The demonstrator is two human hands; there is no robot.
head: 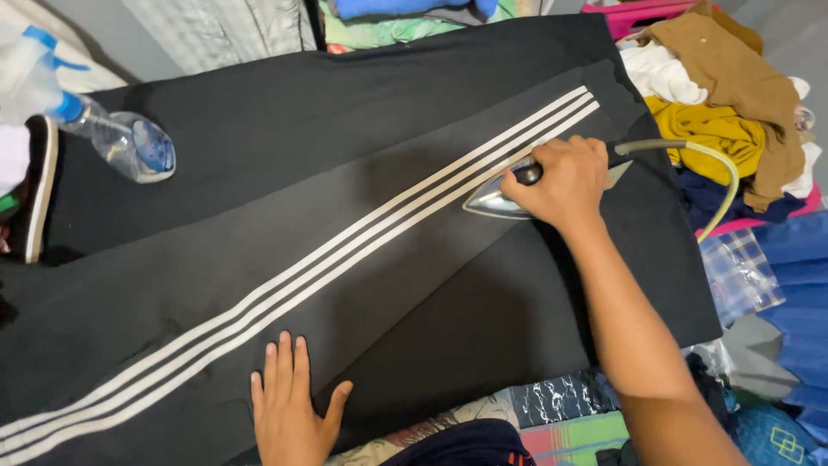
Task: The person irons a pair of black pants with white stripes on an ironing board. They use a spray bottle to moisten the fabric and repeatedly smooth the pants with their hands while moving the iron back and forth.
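- A black garment (285, 216) with three white stripes (345, 246) is spread flat across the surface; the stripes run diagonally from about 8 o'clock toward 2 o'clock.
- An iron (500, 200) with a shiny metal soleplate is pressed on the fabric, just at the lower edge of the stripes, toward 2 o'clock from the middle of the view.
- The right hand (561, 179) is closed around the iron's handle, knuckles up, the forearm reaching in from 5 o'clock.
- A pale yellow-green cord (720, 168) is seen arcing away from the iron toward 3 o'clock.
- The left hand (286, 406) is laid flat and open on the garment at 6 o'clock, fingers spread and pointing toward 12; nothing is gripped, the cloth only being pressed down just below the stripes.
- A clear plastic spray bottle (129, 138) with a blue top is lying on its side on the black fabric at 10 o'clock.
- A heap of clothes (724, 95) in brown, mustard and white is piled at 2 o'clock, beside the garment's edge.
- Folded coloured cloth (388, 22) is stacked at 12 o'clock.
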